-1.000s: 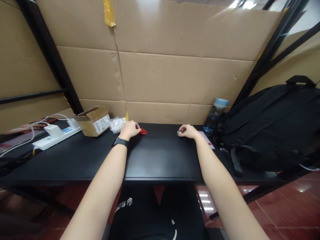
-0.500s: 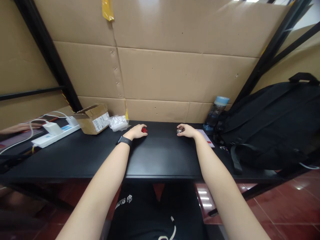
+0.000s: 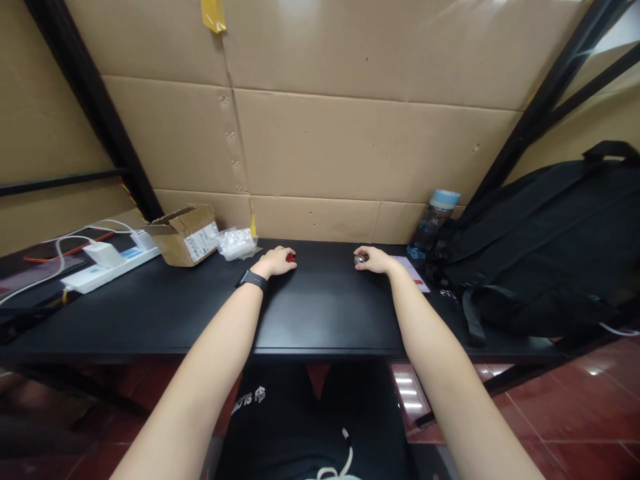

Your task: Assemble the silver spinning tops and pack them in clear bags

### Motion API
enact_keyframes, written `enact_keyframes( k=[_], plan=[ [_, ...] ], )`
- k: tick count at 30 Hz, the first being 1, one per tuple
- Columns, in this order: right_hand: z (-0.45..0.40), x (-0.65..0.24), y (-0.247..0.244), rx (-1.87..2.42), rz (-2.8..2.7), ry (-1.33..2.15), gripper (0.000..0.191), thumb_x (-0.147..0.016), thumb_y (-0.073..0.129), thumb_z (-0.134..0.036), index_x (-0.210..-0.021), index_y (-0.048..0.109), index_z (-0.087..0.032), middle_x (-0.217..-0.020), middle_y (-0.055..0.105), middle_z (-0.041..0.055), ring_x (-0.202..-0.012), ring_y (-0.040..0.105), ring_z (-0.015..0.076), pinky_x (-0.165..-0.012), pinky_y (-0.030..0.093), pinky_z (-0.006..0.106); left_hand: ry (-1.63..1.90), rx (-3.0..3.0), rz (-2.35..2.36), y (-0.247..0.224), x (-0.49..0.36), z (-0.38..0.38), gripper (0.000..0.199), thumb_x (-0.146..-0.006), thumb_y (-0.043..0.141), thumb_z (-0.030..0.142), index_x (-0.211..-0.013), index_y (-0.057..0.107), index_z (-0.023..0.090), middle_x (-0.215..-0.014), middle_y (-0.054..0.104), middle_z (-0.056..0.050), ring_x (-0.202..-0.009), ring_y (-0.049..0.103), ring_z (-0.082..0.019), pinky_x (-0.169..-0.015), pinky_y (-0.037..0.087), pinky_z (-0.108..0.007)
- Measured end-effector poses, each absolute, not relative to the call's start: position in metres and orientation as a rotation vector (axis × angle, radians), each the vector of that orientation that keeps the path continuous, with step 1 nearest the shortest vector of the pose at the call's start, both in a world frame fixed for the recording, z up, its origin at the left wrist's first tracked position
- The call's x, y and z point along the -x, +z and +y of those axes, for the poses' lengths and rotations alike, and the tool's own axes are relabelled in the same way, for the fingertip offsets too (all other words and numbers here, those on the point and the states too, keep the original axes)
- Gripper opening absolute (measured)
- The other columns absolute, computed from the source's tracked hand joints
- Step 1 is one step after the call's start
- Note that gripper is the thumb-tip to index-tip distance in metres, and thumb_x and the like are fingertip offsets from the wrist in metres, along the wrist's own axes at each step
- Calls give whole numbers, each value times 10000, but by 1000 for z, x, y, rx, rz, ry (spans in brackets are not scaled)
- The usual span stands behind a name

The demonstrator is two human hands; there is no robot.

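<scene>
On the black table (image 3: 325, 313), my left hand (image 3: 277, 261) has its fingers closed round a small red object (image 3: 291, 257), mostly covered by the fingers. A dark band sits on my left wrist. To the right, my right hand (image 3: 375, 259) curls its thumb and fingers round a small shiny metallic object (image 3: 359, 259). Both hands rest at the table's far half, a wide gap between them.
At the left stand an open cardboard box (image 3: 183, 237), clear plastic wrap (image 3: 236, 244) and a white power strip (image 3: 113, 268) with cables. On the right are a pinkish card (image 3: 414, 275), a blue-lidded bottle (image 3: 431, 223) and a black backpack (image 3: 540, 253). Cardboard panels line the back.
My left hand has shifted slightly to the right, and less of the red object shows. Another person's hand at the far left has gone from view. My right hand looks almost unchanged.
</scene>
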State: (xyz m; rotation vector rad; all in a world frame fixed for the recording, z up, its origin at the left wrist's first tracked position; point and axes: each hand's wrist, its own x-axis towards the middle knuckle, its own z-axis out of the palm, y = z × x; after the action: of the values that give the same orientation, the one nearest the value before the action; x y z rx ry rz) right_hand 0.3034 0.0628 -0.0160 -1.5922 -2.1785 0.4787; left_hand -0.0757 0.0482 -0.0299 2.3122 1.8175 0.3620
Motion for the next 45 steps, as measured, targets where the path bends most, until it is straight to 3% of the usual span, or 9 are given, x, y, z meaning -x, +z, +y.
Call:
enact_keyframes(
  k=[11, 22, 32, 45],
  plan=[
    [61, -302, -17, 1696, -2038, 327, 487, -616, 867, -299, -1074, 744, -188, -934, 766, 29, -816, 713, 179, -761, 521, 260, 384, -2303, 1815, -30, 75, 48, 563, -821, 694, 519, -1334, 674, 289, -1398, 635, -99, -1253, 640, -289, -1093, 463, -356],
    [55, -294, -6, 1628, -2027, 218, 620, -554, 870, -250, -1148, 703, -193, -882, 756, 13, -775, 703, 187, -756, 517, 281, 391, -2316, 1791, -28, 78, 47, 551, -828, 690, 510, -1330, 681, 284, -1371, 650, -97, -1246, 645, -284, -1094, 471, -347],
    [49, -297, 0, 1654, -1990, 274, 590, -566, 890, -277, -1120, 709, -183, -885, 760, 16, -794, 709, 185, -732, 505, 275, 307, -2346, 1796, -26, 78, 45, 583, -871, 622, 520, -1399, 637, 272, -1414, 612, -113, -1275, 630, -282, -1119, 457, -351],
    [51, -300, 0, 1664, -1993, 357, 562, -575, 903, -239, -1104, 723, -185, -912, 761, 26, -788, 705, 183, -716, 504, 276, 383, -2329, 1777, -34, 81, 53, 567, -840, 672, 500, -1357, 665, 265, -1385, 636, -115, -1265, 636, -297, -1118, 460, -368]
  ],
)
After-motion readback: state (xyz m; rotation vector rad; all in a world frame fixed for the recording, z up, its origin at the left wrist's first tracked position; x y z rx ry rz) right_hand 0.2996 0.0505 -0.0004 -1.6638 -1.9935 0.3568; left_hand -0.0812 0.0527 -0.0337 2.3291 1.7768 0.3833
